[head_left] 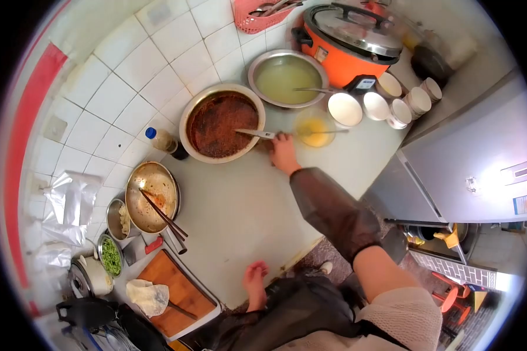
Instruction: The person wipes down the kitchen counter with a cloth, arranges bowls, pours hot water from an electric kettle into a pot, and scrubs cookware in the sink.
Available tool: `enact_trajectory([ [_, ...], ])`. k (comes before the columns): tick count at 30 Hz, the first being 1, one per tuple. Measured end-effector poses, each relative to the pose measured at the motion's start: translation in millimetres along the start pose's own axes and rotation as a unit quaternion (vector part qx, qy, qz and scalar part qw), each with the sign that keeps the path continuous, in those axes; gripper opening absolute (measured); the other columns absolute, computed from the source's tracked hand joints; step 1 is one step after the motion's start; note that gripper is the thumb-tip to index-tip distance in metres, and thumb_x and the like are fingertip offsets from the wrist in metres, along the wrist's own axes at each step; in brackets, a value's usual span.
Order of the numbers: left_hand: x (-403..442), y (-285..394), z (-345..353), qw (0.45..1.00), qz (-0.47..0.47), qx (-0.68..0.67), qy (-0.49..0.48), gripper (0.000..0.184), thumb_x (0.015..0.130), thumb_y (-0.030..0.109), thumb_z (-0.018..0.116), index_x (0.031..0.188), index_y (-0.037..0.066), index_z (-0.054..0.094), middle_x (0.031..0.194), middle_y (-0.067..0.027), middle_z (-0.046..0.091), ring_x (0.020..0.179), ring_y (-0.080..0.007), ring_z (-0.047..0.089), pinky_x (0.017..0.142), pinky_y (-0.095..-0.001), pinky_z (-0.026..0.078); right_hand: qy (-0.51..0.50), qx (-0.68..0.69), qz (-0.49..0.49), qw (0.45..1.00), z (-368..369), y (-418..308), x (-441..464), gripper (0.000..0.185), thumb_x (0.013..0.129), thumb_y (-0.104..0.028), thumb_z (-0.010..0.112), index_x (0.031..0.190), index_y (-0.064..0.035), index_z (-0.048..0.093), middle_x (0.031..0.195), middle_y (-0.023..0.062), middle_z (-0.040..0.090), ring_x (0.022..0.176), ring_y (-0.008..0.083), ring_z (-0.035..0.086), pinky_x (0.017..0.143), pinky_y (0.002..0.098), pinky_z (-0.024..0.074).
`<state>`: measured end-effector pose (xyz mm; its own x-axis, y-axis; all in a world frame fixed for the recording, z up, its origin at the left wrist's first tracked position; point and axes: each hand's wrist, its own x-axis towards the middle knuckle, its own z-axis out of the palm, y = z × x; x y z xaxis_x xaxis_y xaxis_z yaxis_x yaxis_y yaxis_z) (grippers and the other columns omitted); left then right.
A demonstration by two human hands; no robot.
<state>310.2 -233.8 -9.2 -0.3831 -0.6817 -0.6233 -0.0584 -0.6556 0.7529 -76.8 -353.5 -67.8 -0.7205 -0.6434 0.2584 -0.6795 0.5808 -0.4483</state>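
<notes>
My right hand [283, 153] is at the far side of the counter, its curled fingers at the end of a metal spoon handle [256, 133]. The spoon's other end is sunk in dark red chili sauce [219, 120], inside a wide metal basin [188, 141]. Close to the right of that hand stands a glass bowl [331, 139] with yellow liquid and a thin utensil in it. My left hand [255, 282] hovers by the counter's near edge, fingers loosely bent and slightly apart, with nothing seen in them.
Behind are a basin of pale green liquid [287, 79], an orange cooker [339, 61] and white bowls [345, 110]. To the left stand a bottle [165, 142], a stained pan [137, 205] with chopsticks, chopped greens [110, 256], a cleaver [137, 248] and a cutting board [178, 278].
</notes>
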Motion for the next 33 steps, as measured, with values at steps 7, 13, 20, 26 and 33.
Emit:
enact_trajectory([
  [7,7,9,9,0.999,0.008,0.027,-0.033,0.02,0.093,0.006,0.046,0.108,-0.002,0.055,0.103,-0.0102,0.06,0.09,-0.0187,0.058,0.081,-0.0312,0.047,0.294,0.214,0.08,0.928,-101,-2,57,0.032,0.068,-0.002,0.062,0.099,-0.0072,0.056,0.098,0.0166,0.05,0.095,0.0368,0.05,0.082,0.045,0.0424],
  [13,12,10,9,0.999,-0.008,0.022,-0.039,0.02,0.093,0.007,0.046,0.108,-0.002,0.056,0.103,-0.0095,0.06,0.091,-0.018,0.058,0.081,-0.0314,0.047,0.101,0.15,-0.018,0.983,-77,-21,39,0.032,0.066,-0.002,0.064,0.096,-0.0068,0.055,0.103,0.0157,0.048,0.098,0.0361,0.047,0.081,0.0422,0.0438],
  [20,20,11,9,0.997,0.004,0.048,-0.055,0.019,0.093,0.007,0.046,0.108,0.0,0.056,0.102,-0.0084,0.06,0.09,-0.0174,0.058,0.08,-0.0305,0.047,-0.036,-0.121,-0.114,0.985,-17,-5,-63,0.049,0.075,-0.012,0.059,0.123,-0.0081,0.051,0.124,0.0173,0.047,0.112,0.0369,0.044,0.09,0.0448,0.0411],
  [26,15,1,8,0.996,-0.013,0.05,-0.067,0.019,0.093,0.007,0.045,0.108,0.0,0.055,0.101,-0.0082,0.06,0.09,-0.0178,0.058,0.08,-0.0308,0.046,0.055,-0.114,0.013,0.992,22,5,21,0.047,0.083,-0.015,0.046,0.13,-0.0164,0.049,0.134,0.0184,0.044,0.12,0.0375,0.04,0.097,0.0478,0.0366],
  [33,10,13,30,0.991,-0.026,0.074,-0.111,0.019,0.093,0.006,0.044,0.108,0.0,0.055,0.102,-0.0082,0.059,0.092,-0.0176,0.057,0.081,-0.0308,0.046,-0.006,-0.018,-0.195,0.981,-59,76,-106,0.061,0.058,-0.013,0.074,0.117,-0.017,0.057,0.133,0.0118,0.043,0.126,0.0358,0.036,0.103,0.0481,0.0322],
])
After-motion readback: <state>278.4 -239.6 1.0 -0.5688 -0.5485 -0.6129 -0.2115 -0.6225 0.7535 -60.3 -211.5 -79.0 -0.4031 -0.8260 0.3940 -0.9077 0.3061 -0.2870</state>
